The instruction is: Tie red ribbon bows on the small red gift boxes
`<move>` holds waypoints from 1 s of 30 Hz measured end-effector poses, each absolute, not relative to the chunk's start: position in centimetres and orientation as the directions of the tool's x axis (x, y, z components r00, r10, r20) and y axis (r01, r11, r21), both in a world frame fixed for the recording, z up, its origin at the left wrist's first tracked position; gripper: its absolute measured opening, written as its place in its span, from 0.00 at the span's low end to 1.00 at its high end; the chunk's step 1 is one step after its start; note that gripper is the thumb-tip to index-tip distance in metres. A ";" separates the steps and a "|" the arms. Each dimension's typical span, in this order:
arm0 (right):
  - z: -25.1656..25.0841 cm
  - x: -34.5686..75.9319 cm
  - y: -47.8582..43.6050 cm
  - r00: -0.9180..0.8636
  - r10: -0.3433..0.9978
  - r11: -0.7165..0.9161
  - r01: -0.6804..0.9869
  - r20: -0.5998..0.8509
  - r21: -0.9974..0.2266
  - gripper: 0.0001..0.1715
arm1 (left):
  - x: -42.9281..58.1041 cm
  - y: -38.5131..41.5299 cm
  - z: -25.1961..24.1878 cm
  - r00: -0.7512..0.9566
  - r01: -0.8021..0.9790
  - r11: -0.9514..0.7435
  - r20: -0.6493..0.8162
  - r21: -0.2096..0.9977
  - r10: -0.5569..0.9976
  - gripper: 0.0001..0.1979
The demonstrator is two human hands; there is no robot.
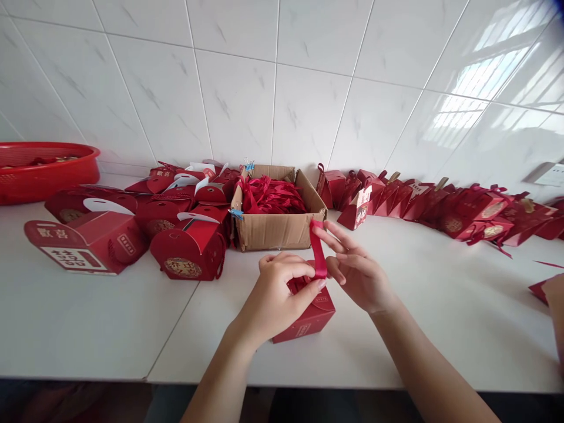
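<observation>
A red gift box [304, 323] stands on the table in front of me. My left hand [282, 288] is over its top, thumb and forefinger pinching a red ribbon [318, 252]. The ribbon rises from that pinch in a short upright strip. My right hand [359, 267] is just to the right, fingers stretched out and apart. One of its fingertips touches the ribbon's upper part. My left hand hides much of the box's top.
Behind the box sits a cardboard carton [275, 232] of loose red ribbons [273, 195]. Red boxes [189, 249] cluster left, and a row of more boxes [453, 214] runs right along the tiled wall. A red plastic basket [48, 179] is far left. Another person's arm [556, 299] shows at the right edge.
</observation>
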State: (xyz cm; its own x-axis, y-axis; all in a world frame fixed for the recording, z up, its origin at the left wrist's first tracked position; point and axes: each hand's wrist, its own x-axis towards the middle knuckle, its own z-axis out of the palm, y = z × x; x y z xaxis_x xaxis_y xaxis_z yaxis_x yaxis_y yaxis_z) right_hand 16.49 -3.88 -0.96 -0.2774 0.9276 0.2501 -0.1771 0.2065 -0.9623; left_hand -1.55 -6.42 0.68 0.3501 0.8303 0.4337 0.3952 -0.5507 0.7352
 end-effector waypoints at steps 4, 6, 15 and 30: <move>-1.5 16.2 -3.4 -0.096 0.969 0.228 -0.021 0.229 -0.973 0.20 | -1.7 -6.5 0.6 0.347 0.389 -0.544 0.429 0.744 0.834 0.07; -1.7 16.1 -3.6 -0.085 0.936 0.346 0.060 0.341 -0.936 0.16 | -1.8 -6.5 0.6 0.351 0.392 -0.535 0.416 0.749 0.839 0.08; -2.5 15.3 -4.4 -0.208 0.681 0.706 0.440 0.702 -0.555 0.11 | -2.4 -6.4 0.5 0.254 0.335 -0.479 0.412 0.811 0.875 0.06; -1.4 16.9 -4.1 -0.413 0.495 0.802 0.556 0.765 -0.218 0.11 | -2.4 -6.3 0.3 0.228 0.161 -0.387 0.347 0.908 0.910 0.13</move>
State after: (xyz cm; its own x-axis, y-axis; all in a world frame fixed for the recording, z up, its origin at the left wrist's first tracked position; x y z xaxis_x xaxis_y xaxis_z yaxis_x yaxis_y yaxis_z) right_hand 16.90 -4.13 -1.44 -0.4126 0.4948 0.7648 0.5563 0.8017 -0.2185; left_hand -2.45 -6.32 0.29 0.2282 0.9097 0.3471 0.1610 -0.3868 0.9080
